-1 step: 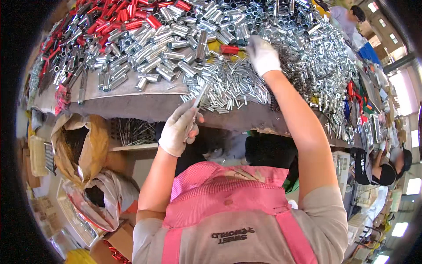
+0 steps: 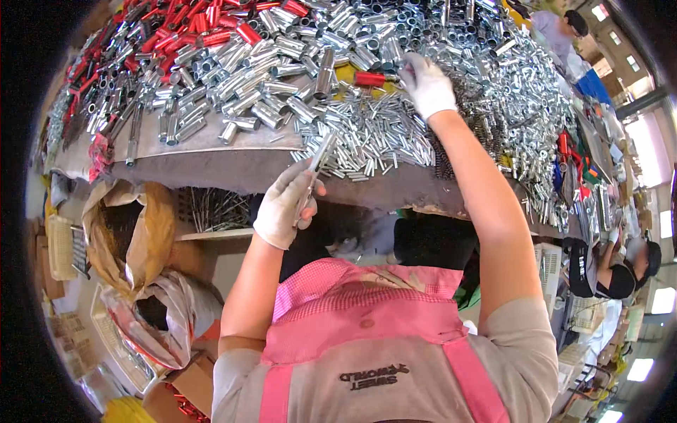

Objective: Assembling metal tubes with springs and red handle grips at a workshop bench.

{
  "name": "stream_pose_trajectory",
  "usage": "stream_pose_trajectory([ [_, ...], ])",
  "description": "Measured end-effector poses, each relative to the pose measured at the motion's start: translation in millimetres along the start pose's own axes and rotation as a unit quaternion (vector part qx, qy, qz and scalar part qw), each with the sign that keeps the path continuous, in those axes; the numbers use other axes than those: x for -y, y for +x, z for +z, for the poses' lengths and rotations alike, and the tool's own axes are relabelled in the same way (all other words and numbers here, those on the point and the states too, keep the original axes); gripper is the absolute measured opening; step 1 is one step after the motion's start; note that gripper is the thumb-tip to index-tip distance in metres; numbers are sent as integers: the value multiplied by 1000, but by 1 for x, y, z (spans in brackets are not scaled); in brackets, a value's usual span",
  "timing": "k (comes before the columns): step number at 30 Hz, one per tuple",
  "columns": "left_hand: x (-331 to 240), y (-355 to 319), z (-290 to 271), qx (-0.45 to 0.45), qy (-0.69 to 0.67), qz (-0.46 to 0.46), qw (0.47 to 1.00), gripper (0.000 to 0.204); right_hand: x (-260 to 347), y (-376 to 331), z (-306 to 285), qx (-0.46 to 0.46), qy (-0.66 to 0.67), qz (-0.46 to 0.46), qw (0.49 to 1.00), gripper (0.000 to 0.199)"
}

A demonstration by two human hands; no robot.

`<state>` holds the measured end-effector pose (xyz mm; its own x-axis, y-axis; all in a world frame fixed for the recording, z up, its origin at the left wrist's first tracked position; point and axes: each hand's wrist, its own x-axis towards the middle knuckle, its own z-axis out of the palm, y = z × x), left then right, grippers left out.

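My left hand point(image 2: 285, 208), in a white glove with some fingertips bare, is closed round a slim silver metal piece point(image 2: 323, 155) that points up and away over the table's near edge. My right hand point(image 2: 430, 92), also gloved in white, reaches far over the heaped parts with its fingers drawn together; whatever they may hold is hidden. Just left of those fingers lies a red tube point(image 2: 369, 79). Small silver pins point(image 2: 374, 134) spread between the two hands, and dark coil springs point(image 2: 474, 116) lie right of my right hand.
Short silver tubes point(image 2: 243, 88) and red tubes point(image 2: 204, 28) cover the far left of the table. Small silver fittings point(image 2: 529, 92) fill its right side. Open sacks point(image 2: 159, 233) stand at the lower left. Another person point(image 2: 624, 271) works at the right; a further one point(image 2: 557, 32) is beyond.
My right hand has shifted slightly right and toward me. My left hand, with the silver metal piece, has barely moved.
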<state>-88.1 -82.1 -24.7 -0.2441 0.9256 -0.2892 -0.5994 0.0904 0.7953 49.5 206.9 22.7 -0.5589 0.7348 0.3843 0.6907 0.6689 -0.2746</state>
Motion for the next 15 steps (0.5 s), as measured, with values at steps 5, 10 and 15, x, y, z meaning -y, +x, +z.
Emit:
stream_pose_trajectory([
  [5, -4, 10, 0, 2, 12, -8, 1000, 35, -16, 1, -18, -80, -122, -227, 963, 27],
  [10, -5, 17, -6, 12, 8, -13, 1000, 36, 20, -11, -46, 143, 129, -268, 944, 28],
  [15, -20, 11, 0, 79, 150, 2, 985, 39, 66, -57, -27, 382, 220, -326, 836, 32],
])
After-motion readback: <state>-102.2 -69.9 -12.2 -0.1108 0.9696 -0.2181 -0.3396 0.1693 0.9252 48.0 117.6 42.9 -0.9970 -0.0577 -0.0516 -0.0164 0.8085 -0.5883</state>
